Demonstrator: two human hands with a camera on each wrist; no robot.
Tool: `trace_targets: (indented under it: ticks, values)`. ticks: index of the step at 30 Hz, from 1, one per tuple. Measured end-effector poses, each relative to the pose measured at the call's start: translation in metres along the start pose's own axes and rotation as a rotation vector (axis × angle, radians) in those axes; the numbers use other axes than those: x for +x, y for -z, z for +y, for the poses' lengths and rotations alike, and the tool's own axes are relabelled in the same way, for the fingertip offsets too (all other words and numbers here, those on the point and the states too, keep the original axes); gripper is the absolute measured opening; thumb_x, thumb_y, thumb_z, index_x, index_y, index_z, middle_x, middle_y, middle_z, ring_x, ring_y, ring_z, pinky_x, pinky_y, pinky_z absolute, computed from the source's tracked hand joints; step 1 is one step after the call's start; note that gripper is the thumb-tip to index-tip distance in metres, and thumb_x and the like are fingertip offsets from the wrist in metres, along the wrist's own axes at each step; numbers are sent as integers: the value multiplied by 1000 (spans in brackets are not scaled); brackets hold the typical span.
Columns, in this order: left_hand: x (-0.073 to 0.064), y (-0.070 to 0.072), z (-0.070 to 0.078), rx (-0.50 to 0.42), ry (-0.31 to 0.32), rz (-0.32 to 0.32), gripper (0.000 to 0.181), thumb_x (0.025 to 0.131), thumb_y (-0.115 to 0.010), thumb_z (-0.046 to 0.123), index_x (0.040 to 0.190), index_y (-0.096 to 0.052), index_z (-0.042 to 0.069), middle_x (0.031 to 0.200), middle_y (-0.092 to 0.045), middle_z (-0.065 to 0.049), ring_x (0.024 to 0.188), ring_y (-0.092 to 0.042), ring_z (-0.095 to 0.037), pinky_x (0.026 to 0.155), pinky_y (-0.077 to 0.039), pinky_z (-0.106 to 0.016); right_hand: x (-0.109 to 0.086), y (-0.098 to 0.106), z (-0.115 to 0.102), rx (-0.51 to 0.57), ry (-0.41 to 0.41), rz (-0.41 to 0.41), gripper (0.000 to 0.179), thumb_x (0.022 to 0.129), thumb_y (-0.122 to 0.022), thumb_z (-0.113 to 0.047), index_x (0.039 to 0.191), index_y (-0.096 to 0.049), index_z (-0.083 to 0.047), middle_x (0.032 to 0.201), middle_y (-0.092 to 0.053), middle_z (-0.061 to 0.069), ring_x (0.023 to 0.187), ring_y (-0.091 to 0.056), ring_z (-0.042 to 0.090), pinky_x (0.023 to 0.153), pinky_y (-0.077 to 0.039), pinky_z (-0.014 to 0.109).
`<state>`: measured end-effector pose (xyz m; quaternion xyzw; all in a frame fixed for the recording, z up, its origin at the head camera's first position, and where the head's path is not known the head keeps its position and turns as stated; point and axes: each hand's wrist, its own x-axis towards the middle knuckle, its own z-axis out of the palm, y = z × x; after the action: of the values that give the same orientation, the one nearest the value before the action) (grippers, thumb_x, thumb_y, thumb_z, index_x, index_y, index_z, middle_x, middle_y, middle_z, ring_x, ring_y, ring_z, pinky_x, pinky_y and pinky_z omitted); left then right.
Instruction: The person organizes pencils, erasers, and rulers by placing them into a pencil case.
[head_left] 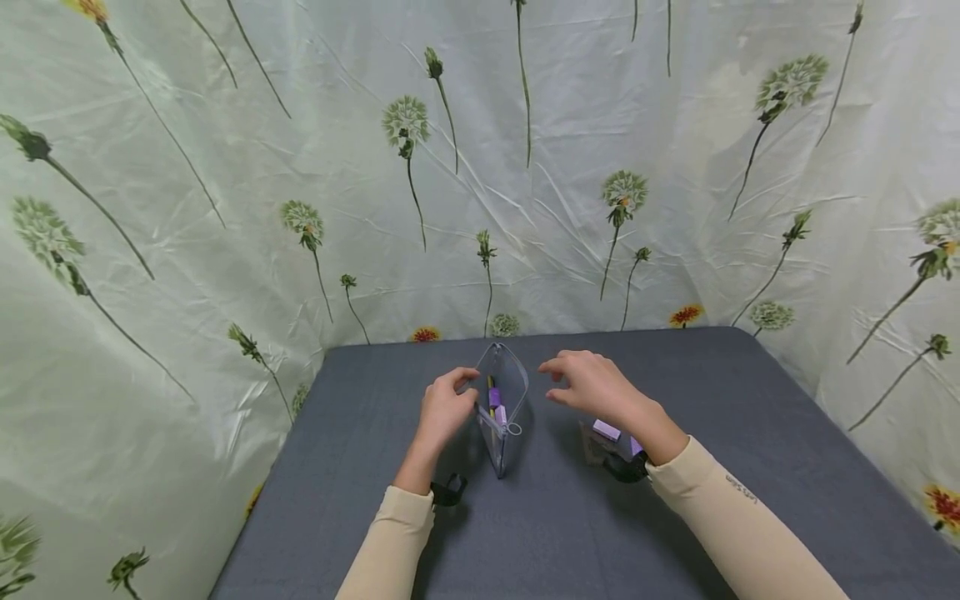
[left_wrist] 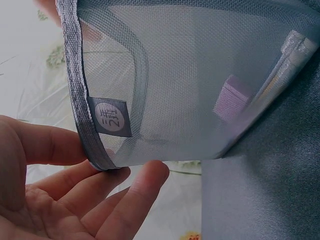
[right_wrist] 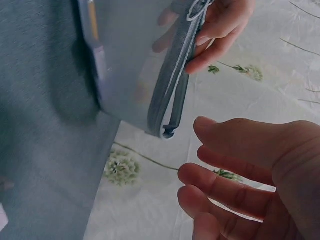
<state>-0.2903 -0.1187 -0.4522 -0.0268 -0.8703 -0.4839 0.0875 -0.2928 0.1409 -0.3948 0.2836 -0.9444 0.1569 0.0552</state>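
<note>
My left hand [head_left: 447,408] pinches the rim of a grey mesh zip pouch [head_left: 492,442], which stands upright with its mouth spread. Inside it lie a purple piece [head_left: 494,398] and slim yellow pieces; through the mesh a lilac block [left_wrist: 233,98] shows. A label tag [left_wrist: 113,117] is sewn beside the rim in the left wrist view. To the right of the pouch hovers my right hand [head_left: 592,383], fingers loosely bent, holding nothing. In the right wrist view its fingertips are apart from the pouch's zipper end [right_wrist: 168,132].
On the dark grey table [head_left: 540,533], below my right wrist, lie a lilac block [head_left: 607,430], a second purple piece [head_left: 637,446] and a flat brownish item [head_left: 590,446]. A flower-printed curtain [head_left: 525,208] hangs behind the table's back edge.
</note>
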Motion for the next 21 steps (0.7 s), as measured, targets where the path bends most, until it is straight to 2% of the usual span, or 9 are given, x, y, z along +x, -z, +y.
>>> trace_targets:
  ticks: [9,21]
  values:
    - [0,0,-1,5,-7,0,35,91,-61,9,124,-72,13,131,-66,-11,39,-28,-9,41,-29,-26,-17,-1,15,-5,16,-40,40,85,-82,-24,124,-72,-19,96,-63,-8,84,-61,13,63,-46,30]
    - [-2,2,1,-18,3,0,34,90,-60,8,120,-73,18,132,-65,-12,40,-23,-9,41,-27,-26,-44,-8,45,4,-1,-134,41,83,-82,-14,123,-72,-16,97,-62,-6,81,-61,11,60,-46,29]
